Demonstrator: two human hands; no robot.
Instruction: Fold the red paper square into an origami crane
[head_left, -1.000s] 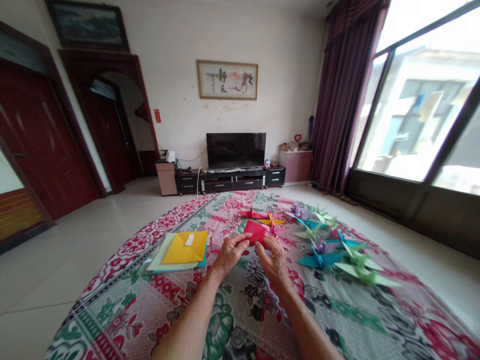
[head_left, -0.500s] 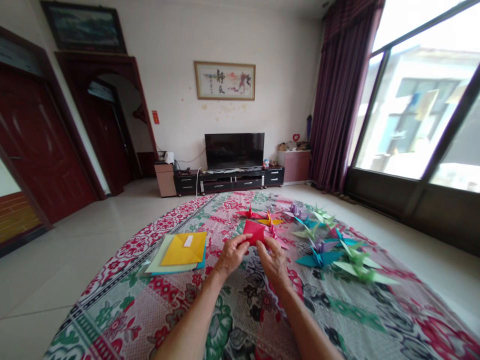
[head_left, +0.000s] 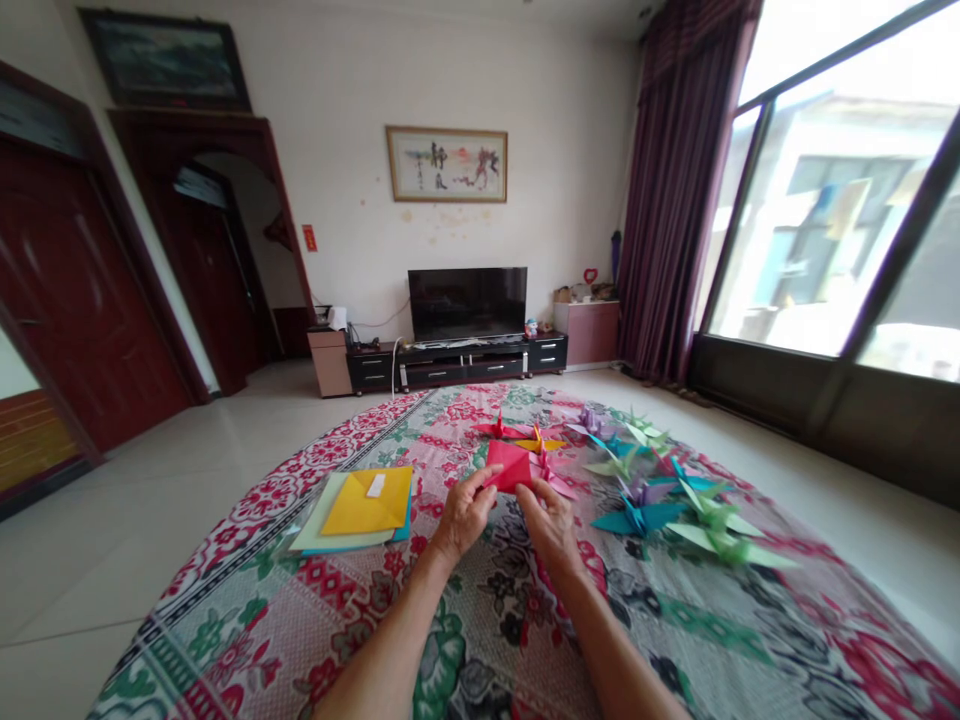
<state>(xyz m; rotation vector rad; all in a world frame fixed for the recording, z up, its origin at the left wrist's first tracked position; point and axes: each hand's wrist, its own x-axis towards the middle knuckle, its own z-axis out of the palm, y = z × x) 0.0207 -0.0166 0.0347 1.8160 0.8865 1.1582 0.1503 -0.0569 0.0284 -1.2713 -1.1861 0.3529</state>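
A folded red paper (head_left: 508, 464) is held up over the flowered cloth (head_left: 480, 640). My left hand (head_left: 463, 515) pinches its lower left edge and my right hand (head_left: 549, 516) pinches its lower right edge, fingers closed on it. Just beyond the paper lie folded paper cranes: a red crane (head_left: 498, 428), a yellow crane (head_left: 541, 442) and a pink crane (head_left: 553, 474). To the left of my left hand rests a stack of coloured sheets (head_left: 360, 508) with a yellow one on top.
More cranes lie to the right: a teal crane (head_left: 637, 518), green cranes (head_left: 721, 538) and purple ones (head_left: 592, 422). Beyond the cloth are tiled floor, a TV stand with a television (head_left: 466, 302), dark doors at left and a large window with curtains at right.
Both hands and the red paper have drawn slightly closer together and lower; the view has shifted a little. Nothing else moved.
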